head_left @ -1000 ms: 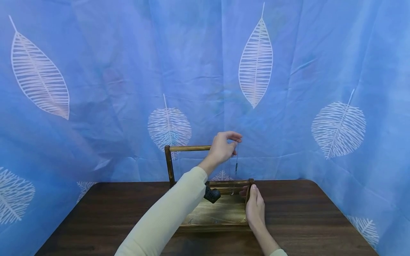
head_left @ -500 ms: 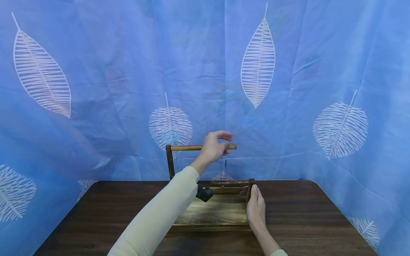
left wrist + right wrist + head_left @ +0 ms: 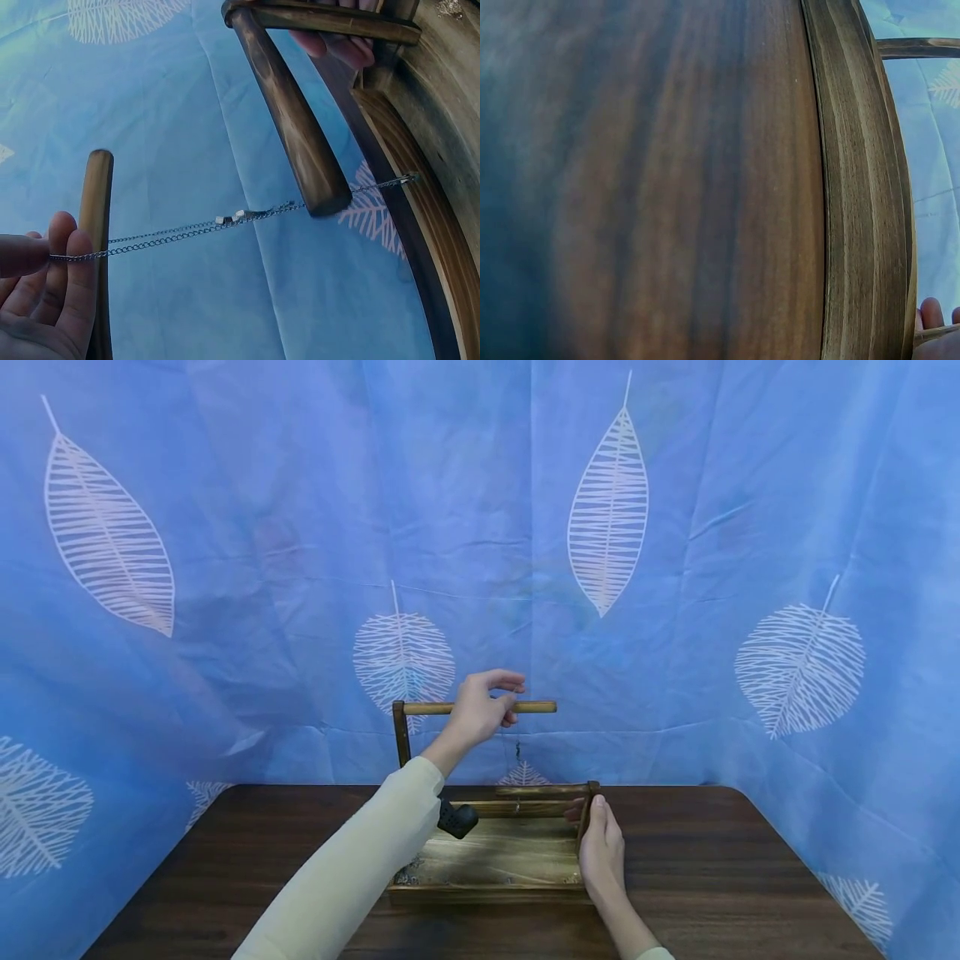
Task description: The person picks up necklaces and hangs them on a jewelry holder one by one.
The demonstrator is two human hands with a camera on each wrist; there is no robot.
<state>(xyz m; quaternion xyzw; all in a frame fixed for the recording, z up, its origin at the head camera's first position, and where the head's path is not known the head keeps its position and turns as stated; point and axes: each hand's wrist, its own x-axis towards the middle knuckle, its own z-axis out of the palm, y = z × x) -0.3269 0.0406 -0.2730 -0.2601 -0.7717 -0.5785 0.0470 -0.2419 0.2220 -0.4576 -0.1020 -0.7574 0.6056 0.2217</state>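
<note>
My left hand (image 3: 480,706) pinches a thin metal chain necklace (image 3: 172,235) between thumb and fingers, level with the upper bar (image 3: 536,707) of a brown wooden jewelry stand (image 3: 495,852). In the left wrist view two strands run from the fingers past small silvery beads (image 3: 232,217) and join near the lower bar (image 3: 289,112). One strand crosses in front of the upper bar; the other disappears at its edge. The chain's far end hangs near the stand's back rail (image 3: 409,146). My right hand (image 3: 602,847) grips the stand's right side piece, its fingers partly hidden behind the wood.
Small metal hooks line the front of the stand's tray, some with tiny pieces at the left corner. A black wrist camera (image 3: 457,820) sits beyond my left sleeve (image 3: 352,868). The dark wooden table (image 3: 712,877) ends at a blue leaf-patterned curtain (image 3: 690,677).
My left hand has moved left along the upper bar with the chain, uncovering the bar's right end. My right hand keeps its grip on the stand's side.
</note>
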